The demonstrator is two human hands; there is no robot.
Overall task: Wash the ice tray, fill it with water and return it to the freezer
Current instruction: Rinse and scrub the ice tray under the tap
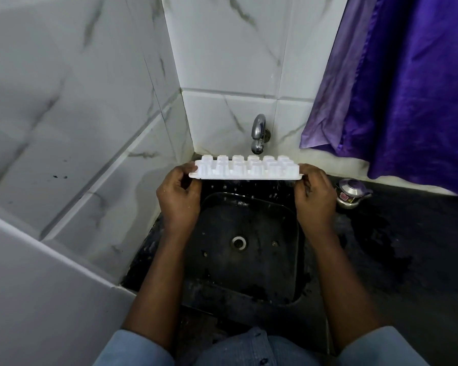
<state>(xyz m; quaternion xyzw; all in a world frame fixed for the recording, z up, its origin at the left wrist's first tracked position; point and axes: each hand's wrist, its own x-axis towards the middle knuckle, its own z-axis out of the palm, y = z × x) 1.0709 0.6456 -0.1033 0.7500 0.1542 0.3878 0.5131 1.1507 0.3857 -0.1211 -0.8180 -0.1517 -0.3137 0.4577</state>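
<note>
A person holds a white ice tray [245, 169] level over a dark sink [262, 220], just below a chrome tap [259, 133] set in the tiled wall [90, 128]. The left hand [179, 196] pinches the tray's left end and the right hand [315, 199] pinches its right end, fingers and thumbs curled round the flat rim. The tray appears turned underside up, its rows of moulded cups standing proud. Judging by the thin plastic, it should be light and somewhat springy, likely to twist if gripped at one corner, and slick once wet. The short end rims, where both hands sit now, look the surest hold. Once filled it would be heavier and quick to spill, so carrying it calls for a flat, two-handed hold. No stream from the tap can be made out, though splashes speckle the sink around the drain [239, 242] and damp patches mark the black bench [407, 233]. A small steel pot [351, 192] stands on the bench just beside the right hand, and a purple curtain [407, 88] hangs behind it. The cups' open faces point away, so whether they are clean or wet cannot be told. The fingertips under the rim are hidden, and no freezer is in view.
</note>
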